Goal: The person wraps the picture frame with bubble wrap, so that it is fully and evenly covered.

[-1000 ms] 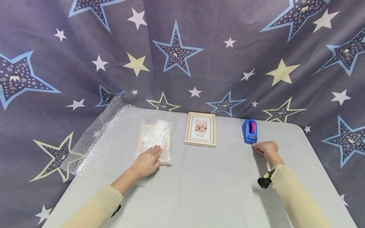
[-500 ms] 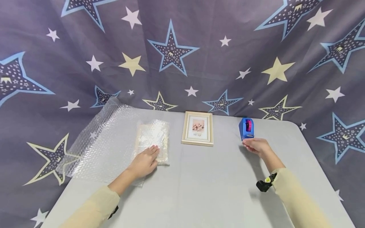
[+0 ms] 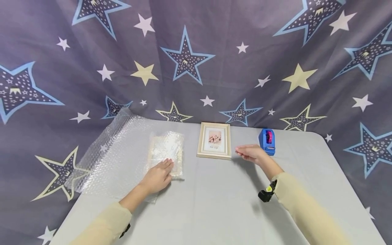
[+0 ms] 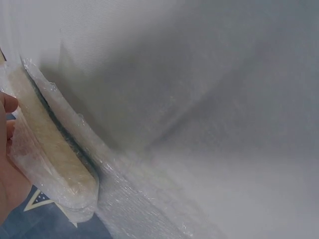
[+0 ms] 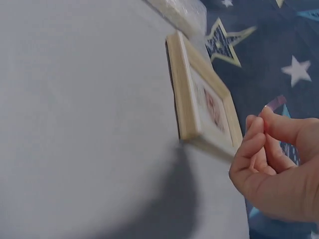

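A picture frame wrapped in bubble wrap lies at the left of the table. On its lower part rests my left hand, fingers extended; in the left wrist view only part of that hand shows beside the wrapped edge. My right hand is in the air between an unwrapped picture frame and the blue tape dispenser. Seen from the right wrist, its thumb and fingers pinch a short strip of clear tape, which sticks out past the fingertips.
A loose sheet of bubble wrap spreads left from the wrapped frame and hangs over the table's left edge. Behind the grey-white table stands a dark curtain printed with stars.
My right hand has moved from the tape dispenser's front leftward to near the unwrapped frame, holding the strip of tape. My left hand stays on the wrapped frame.
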A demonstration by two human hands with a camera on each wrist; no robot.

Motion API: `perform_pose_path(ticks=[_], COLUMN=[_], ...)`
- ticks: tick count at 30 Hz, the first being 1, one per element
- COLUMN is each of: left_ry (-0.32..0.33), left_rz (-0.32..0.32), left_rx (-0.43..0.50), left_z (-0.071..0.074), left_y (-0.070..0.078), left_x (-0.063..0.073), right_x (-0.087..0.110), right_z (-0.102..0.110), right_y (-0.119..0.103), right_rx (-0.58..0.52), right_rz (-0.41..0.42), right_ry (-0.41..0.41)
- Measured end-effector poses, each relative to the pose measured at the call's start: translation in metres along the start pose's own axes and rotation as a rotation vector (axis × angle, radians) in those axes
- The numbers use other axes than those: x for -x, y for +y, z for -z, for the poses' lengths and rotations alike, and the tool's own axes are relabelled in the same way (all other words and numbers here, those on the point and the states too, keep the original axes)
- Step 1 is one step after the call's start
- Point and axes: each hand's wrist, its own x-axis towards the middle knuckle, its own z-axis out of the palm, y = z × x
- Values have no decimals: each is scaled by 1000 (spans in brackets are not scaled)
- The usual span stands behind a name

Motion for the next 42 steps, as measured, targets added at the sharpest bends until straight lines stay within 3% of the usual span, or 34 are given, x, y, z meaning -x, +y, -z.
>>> perform_pose_path(ticks=[5,11,22,29,35,42], left_ry=[-22,3,-15,-3,20,30], left_rz=[17,8,35,44,33,28], left_rx=[7,-1,3,40,45,54], left_z=[-1,0,2,-1,-4,-4], left_y=[-1,-3,-5,-1,1,0], left_x=[2,2,3,4,3,3], right_x=[-16,-32,-65,-85,-95,-99], right_z=[-31,-73,-164,-218,-243,-251], right_y=[-15,-38,-57,-53,-44,-40], right_rx=[124,279,482,679,770,858], right_rz=[20,76,284,460,545,621], right_ry=[14,65,56,-29,-87,-144])
